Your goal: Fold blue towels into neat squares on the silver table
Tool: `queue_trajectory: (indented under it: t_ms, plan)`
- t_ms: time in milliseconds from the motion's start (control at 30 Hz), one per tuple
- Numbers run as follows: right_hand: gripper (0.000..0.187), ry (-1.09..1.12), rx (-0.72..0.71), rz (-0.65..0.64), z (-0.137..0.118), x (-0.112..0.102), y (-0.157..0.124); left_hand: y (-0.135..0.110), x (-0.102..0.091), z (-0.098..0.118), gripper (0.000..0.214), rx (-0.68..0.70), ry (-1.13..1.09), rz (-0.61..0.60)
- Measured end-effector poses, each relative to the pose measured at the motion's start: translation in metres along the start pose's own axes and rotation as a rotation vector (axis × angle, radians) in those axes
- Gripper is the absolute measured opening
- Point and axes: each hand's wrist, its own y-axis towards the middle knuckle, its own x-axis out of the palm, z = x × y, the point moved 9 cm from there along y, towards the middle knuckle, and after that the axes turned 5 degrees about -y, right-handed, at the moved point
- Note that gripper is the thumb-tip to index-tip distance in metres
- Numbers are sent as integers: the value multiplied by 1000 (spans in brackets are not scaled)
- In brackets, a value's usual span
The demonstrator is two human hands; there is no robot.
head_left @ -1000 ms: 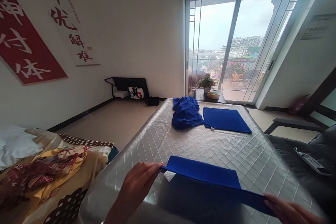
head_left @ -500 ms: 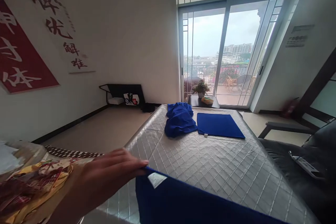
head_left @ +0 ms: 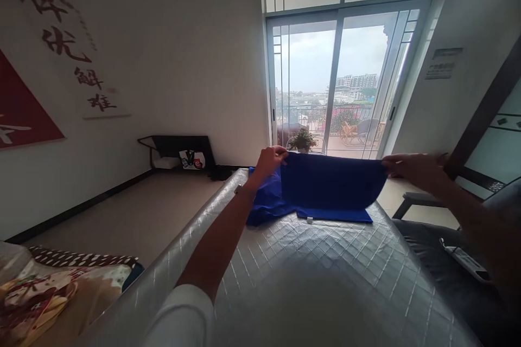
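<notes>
Both my arms reach out over the far end of a silver quilted table (head_left: 309, 271). My left hand (head_left: 271, 159) pinches the upper left corner of a folded blue cloth (head_left: 330, 183), and my right hand (head_left: 407, 168) grips its upper right corner. The cloth hangs between them just above a flat folded blue cloth (head_left: 337, 214) that lies on the table. A crumpled pile of blue cloths (head_left: 264, 203) sits to the left of it, partly hidden behind the held cloth.
A dark chair (head_left: 448, 238) stands at the table's right side. A patterned blanket (head_left: 44, 293) lies at lower left. Behind the table are a small potted plant (head_left: 302, 141) and glass sliding doors (head_left: 334, 81). A black shelf (head_left: 179, 149) stands by the left wall.
The blue cloth was held at the near edge of the table; both hands have carried it forward to the far end, above the flat folded cloth.
</notes>
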Motion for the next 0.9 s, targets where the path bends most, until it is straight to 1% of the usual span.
queue_trajectory:
  t_ms: [67,100,133,167,233,300,367,400,433,467,533,633,800,900]
  plan:
    - [43,-82,68,-40,19,14,10,9,5,-9,10,36,-35,147]
    - [42,-104,88,-46,28,24,9,6,14,-18,11,48,-28,183]
    - [38,-101,94,-36,34,36,5,0,27,-29,12,49,-6,195]
    - [34,-78,89,-36,40,52,-3,-10,44,-41,14,43,27,183]
    - [27,-8,101,-44,53,95,-30,-39,86,-69,15,15,93,106]
    - [24,42,172,-100,72,150,-69,-76,130,-94,11,3,113,2]
    - [21,58,279,-189,94,207,-113,-110,169,-117,7,-15,143,-100]
    - [20,80,317,-246,103,233,-135,-124,184,-127,6,-26,158,-138]
    - [20,104,330,-248,110,252,-152,-135,196,-136,6,-44,189,-175]
    - [23,119,341,-216,116,263,-167,-143,205,-145,6,-63,234,-218]
    - [29,146,348,-162,125,275,-186,-150,216,-158,7,-84,342,-306]
    - [31,163,351,-139,132,278,-193,-150,220,-163,8,-49,426,-384]
    - [27,151,313,-176,123,274,-185,-149,220,-160,10,4,473,-401]
    - [28,54,289,-242,113,274,-186,-151,219,-156,10,23,541,-399]
